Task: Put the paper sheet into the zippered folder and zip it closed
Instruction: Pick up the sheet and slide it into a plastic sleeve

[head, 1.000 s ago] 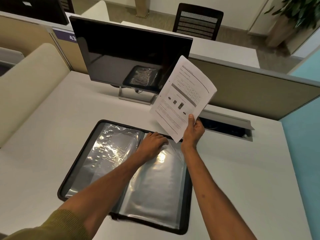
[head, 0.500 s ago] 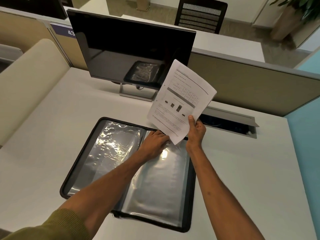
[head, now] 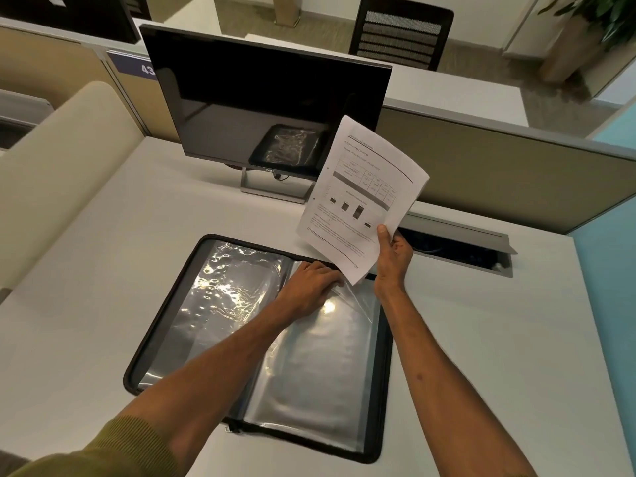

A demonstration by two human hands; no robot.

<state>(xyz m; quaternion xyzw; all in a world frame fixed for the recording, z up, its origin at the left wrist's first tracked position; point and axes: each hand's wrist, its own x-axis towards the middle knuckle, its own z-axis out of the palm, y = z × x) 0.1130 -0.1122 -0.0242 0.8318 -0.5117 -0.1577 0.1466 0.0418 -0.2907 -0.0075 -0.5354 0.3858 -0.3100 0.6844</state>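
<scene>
- Fingers (head: 328, 275) of the left hand (head: 306, 289) curl on the far edge of a clear sleeve (head: 320, 366), seemingly pinching its top film up.
- That sleeve belongs to the zippered folder (head: 161, 315), which lies open flat on the desk (head: 481, 356).
- Just right of it, the right hand (head: 394, 259) pinches the paper sheet (head: 361, 194) by its near corner, thumb in front; the sheet tilts in the air above the folder's far edge.
- Progress looks early: the folder is open, but inserting the sheet and zipping remain.
- Farther off stands a dark monitor (head: 265, 98).

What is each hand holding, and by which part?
The right hand holds the paper sheet by its lower right edge, thumb on the print. The left hand appears to pinch a clear sleeve of the zippered folder at its top edge.
</scene>
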